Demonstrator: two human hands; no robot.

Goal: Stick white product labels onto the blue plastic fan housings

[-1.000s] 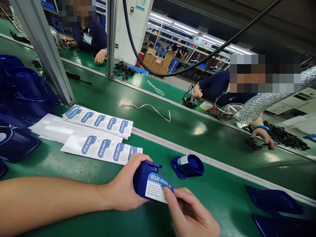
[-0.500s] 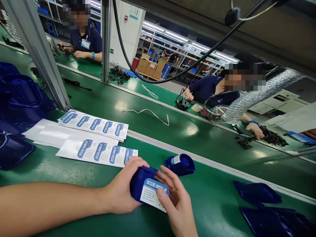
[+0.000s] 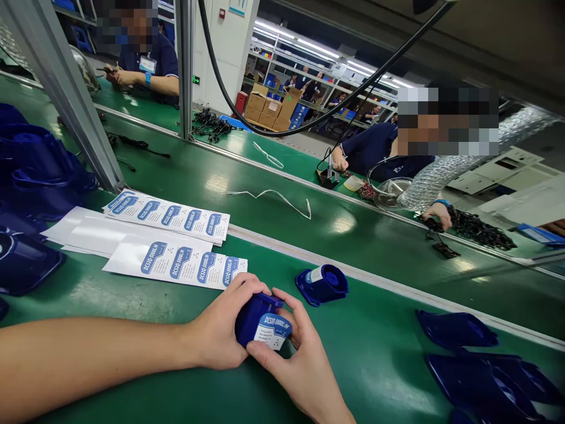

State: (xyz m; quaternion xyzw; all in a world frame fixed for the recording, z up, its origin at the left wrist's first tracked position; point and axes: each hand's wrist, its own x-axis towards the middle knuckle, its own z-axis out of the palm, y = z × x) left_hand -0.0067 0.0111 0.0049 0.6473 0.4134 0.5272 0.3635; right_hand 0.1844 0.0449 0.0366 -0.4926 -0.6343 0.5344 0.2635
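Note:
A blue plastic housing is held tilted just above the green bench. My left hand wraps around its left side, fingers over the top. On its front is a white and blue label printed "DC52Q-5000L/H"; the label's right end appears to stand out from the surface. My right hand closes around the right side, thumb at the housing's lower edge by the label and fingers at the top and behind. Beyond my hands lies another labelled blue housing. Left of it are sheets of the same labels.
Blue housings are piled at the left, and curved blue parts lie at the right. A metal post rises at the left. Across the bench, co-workers sit near black cables and a silver duct.
My right thumb has slid from the label's face down and left to the housing's lower edge. The label has turned and sits closer against the housing.

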